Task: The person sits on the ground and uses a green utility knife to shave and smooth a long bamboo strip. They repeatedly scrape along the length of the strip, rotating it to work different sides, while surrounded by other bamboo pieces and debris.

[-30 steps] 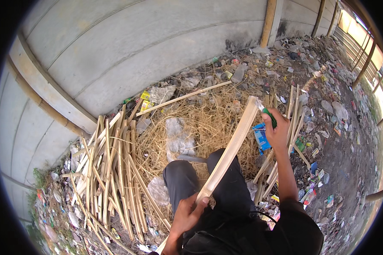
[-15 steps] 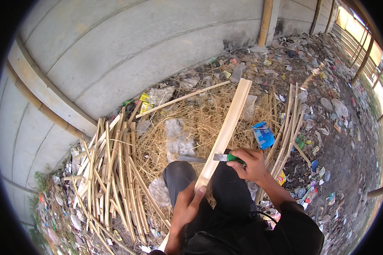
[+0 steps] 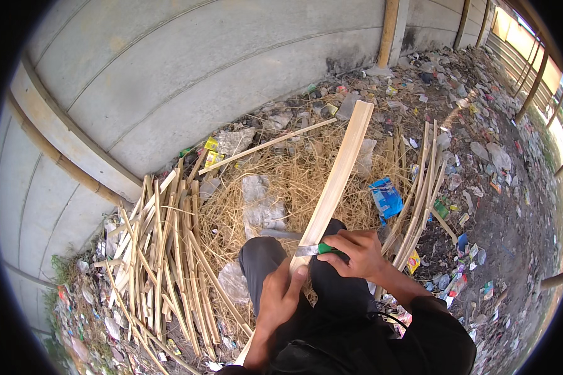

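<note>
A long pale bamboo strip [image 3: 336,178] slants across my lap, its far end raised above the straw. My left hand [image 3: 279,300] is closed around its lower part, thumb lying on top. In my right hand [image 3: 360,255] is a green-handled knife [image 3: 326,248], gripped with fingers wrapped round the handle. Its short flat blade lies across the strip's face, just beyond my left thumb. Behind the strip, near my knees, a grey flat piece [image 3: 280,234] shows partly; its kind is unclear.
A heap of split bamboo strips [image 3: 162,269] lies at left, and a bundle of longer strips [image 3: 424,187] at right. Straw [image 3: 306,169] and a blue packet [image 3: 386,198] are ahead. Litter covers the ground up to a concrete wall [image 3: 231,56].
My right hand has drawn the knife down the strip toward my left hand. The strip's far end sits slightly higher in view.
</note>
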Demonstrator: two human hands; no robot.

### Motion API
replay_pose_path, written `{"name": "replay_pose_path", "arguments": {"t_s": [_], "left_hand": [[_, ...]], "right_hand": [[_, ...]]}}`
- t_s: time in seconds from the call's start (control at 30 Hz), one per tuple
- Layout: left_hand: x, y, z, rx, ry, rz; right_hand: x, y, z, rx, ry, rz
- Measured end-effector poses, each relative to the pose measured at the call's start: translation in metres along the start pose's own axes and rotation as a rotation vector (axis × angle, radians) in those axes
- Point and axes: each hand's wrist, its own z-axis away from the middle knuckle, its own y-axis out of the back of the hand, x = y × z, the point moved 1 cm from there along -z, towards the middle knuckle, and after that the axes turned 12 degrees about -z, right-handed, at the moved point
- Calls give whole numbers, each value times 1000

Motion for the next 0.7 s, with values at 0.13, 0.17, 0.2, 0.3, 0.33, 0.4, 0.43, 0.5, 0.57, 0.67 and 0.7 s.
{"name": "replay_pose_path", "arguments": {"t_s": [0.13,0.17,0.2,0.3,0.33,0.4,0.43,0.5,0.57,0.67,0.7], "left_hand": [[-11,-3,4,-2,-2,29],[-13,-3,5,-6,-3,35],[-16,-3,6,-13,-3,25],[-23,-1,10,-32,16,1],[-26,0,16,-32,35,-1],[-30,2,25,-59,74,1],[-30,3,29,-83,92,8],[-32,4,37,-128,121,5],[-37,6,46,-167,154,-18],[-43,11,57,-159,123,43],[-48,11,60,-136,126,27]], "right_hand": [[-2,3,-3,-25,29,26],[-2,4,-3,-45,26,36],[1,4,-2,-3,31,39],[18,6,1,111,10,69],[29,16,-4,142,-18,90],[49,35,-12,228,-68,116],[59,46,-16,282,-87,121],[87,70,-23,397,-157,152],[104,89,-30,437,-217,255],[128,128,-35,614,-496,288],[128,132,-33,593,-490,296]]}}
